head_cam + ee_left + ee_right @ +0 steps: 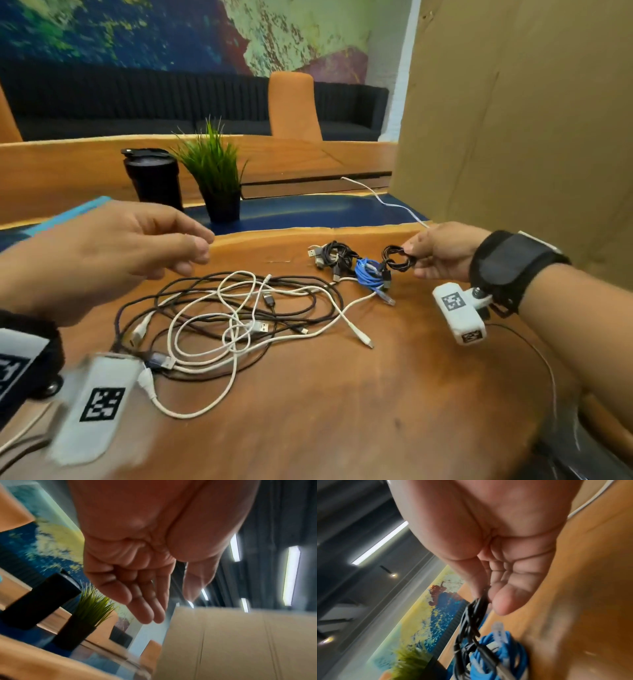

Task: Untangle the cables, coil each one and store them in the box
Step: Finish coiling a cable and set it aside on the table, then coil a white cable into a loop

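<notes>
Head view is showing the left hand [113, 253] hovering, fingers loosely apart and holding nothing, over the tangled cables [239, 315] lying mid-table. Farther right, the right hand [442, 251] is pinching a small black coil [397, 259] beside the blue coil [370, 274]; keeping that pinch firm should hold the loops together on the way to the cardboard box [513, 120].

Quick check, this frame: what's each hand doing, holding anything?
Left hand: open, fingers loosely curled, holding nothing, above the loose cables.
Right hand: pinching the small black coil.
</notes>
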Demonstrator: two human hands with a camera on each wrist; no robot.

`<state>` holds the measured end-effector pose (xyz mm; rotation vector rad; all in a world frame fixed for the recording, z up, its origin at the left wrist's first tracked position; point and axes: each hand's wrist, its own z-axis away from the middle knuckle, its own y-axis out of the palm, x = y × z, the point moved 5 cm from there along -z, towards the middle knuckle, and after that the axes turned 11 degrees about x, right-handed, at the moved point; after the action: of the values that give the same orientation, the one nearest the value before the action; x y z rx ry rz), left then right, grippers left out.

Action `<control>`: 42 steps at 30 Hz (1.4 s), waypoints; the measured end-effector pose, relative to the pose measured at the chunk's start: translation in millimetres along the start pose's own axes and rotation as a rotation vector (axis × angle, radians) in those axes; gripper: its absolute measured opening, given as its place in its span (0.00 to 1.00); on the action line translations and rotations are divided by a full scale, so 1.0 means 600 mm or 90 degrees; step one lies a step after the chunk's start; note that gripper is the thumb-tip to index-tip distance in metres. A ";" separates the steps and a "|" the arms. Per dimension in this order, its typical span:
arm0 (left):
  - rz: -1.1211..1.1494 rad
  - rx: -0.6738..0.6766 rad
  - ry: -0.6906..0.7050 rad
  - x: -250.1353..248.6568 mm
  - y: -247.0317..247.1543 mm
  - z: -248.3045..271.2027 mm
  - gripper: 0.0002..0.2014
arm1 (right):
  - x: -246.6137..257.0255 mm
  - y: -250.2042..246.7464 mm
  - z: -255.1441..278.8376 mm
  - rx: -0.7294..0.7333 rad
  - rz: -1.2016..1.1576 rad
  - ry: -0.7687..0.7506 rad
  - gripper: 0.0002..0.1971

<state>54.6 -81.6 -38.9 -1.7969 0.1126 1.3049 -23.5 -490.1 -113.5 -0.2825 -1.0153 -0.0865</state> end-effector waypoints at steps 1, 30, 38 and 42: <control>-0.070 0.027 -0.016 0.000 0.010 0.005 0.34 | -0.011 -0.005 -0.005 0.004 -0.001 0.022 0.06; -0.629 0.350 -0.201 0.076 0.113 0.063 0.13 | 0.057 0.266 0.077 0.068 0.908 -0.288 0.08; -0.564 0.281 -0.193 0.077 0.080 0.063 0.09 | 0.090 0.254 0.088 -0.019 0.797 -0.345 0.09; -0.509 0.182 -0.179 0.056 0.012 0.058 0.10 | 0.107 0.316 0.116 0.100 0.835 -0.367 0.07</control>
<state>40.3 -48.6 -72.0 -1.1944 -0.5037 0.8772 -8.8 -285.5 -61.5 -0.8043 -1.2138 1.3172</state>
